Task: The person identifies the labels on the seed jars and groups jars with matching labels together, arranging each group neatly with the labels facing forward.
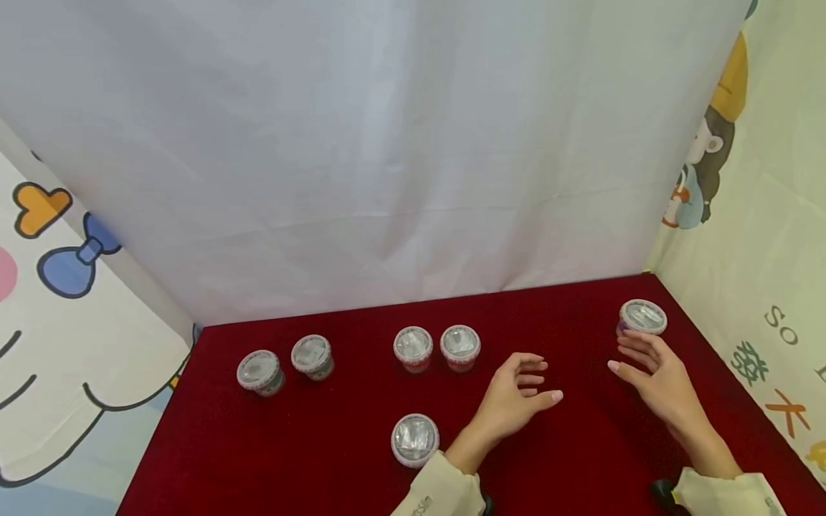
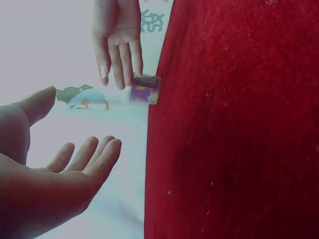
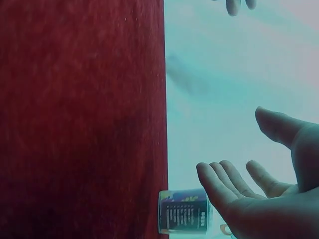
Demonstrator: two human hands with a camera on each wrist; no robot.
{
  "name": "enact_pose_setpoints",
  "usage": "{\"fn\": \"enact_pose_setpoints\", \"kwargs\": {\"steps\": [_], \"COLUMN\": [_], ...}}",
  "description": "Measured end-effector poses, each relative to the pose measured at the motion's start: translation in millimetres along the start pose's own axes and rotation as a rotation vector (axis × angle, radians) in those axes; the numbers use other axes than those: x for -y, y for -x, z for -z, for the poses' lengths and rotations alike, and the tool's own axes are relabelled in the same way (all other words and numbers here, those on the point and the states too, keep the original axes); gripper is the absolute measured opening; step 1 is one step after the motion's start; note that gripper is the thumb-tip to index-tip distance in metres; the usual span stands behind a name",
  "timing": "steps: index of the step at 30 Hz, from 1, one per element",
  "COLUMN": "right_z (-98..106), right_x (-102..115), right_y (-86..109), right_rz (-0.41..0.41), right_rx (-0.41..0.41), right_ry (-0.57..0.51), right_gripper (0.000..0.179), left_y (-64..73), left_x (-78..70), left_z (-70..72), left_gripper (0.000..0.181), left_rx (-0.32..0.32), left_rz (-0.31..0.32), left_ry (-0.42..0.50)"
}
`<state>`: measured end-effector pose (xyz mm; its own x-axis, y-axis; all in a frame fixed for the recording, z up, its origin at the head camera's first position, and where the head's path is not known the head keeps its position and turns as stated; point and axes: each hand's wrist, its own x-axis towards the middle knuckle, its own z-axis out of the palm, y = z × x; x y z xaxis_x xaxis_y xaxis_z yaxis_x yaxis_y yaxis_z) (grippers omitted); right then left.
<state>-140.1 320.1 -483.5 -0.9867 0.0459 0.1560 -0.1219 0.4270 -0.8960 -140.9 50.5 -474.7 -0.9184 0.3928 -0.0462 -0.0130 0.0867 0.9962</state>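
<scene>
My left hand [image 1: 506, 401] is held above the red cloth with relaxed fingers and thumb apart, holding nothing. Nearby, behind and to its left, stand two small lidded tubs with red labels [image 1: 413, 347] [image 1: 460, 347]. My right hand [image 1: 663, 383], also loosely spread, hovers in front of a lidded tub with a purple label [image 1: 643, 315] at the far right; its fingertips overlap the tub's near edge in the head view, and contact cannot be told. In the right wrist view the purple tub [image 3: 183, 213] stands just beyond the fingers, its printed text visible.
Another lidded tub [image 1: 415, 440] stands near the left sleeve. Two tubs with dark greenish sides [image 1: 261, 373] [image 1: 312, 356] stand at the left. A white curtain [image 1: 387, 179] borders the back of the red-covered table [image 1: 310, 451]; printed sheets hang at both sides.
</scene>
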Motion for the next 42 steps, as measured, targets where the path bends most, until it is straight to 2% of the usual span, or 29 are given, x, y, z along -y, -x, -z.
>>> {"fn": "enact_pose_setpoints", "kwargs": {"steps": [14,25,42], "right_z": [14,23,36], "right_x": [-11,-15,-25], "right_y": [-2.8,-5.8,-17.8], "right_rz": [-0.026,-0.103,-0.165], "right_rx": [-0.107,-0.176,-0.193], "right_ry": [0.029,0.103,0.119], "right_gripper": [0.059,0.067,0.071], "left_y": [-16.3,-31.8,-56.8], "left_x": [6.4,2.3,7.7], "left_z": [-21.7,-37.8,-50.5], "left_gripper": [0.05,0.052,0.053], "left_rx": [-0.012,-0.013,-0.014], "left_rz": [0.005,0.005,0.006], "left_ry": [-0.047,-0.071,-0.106]}}
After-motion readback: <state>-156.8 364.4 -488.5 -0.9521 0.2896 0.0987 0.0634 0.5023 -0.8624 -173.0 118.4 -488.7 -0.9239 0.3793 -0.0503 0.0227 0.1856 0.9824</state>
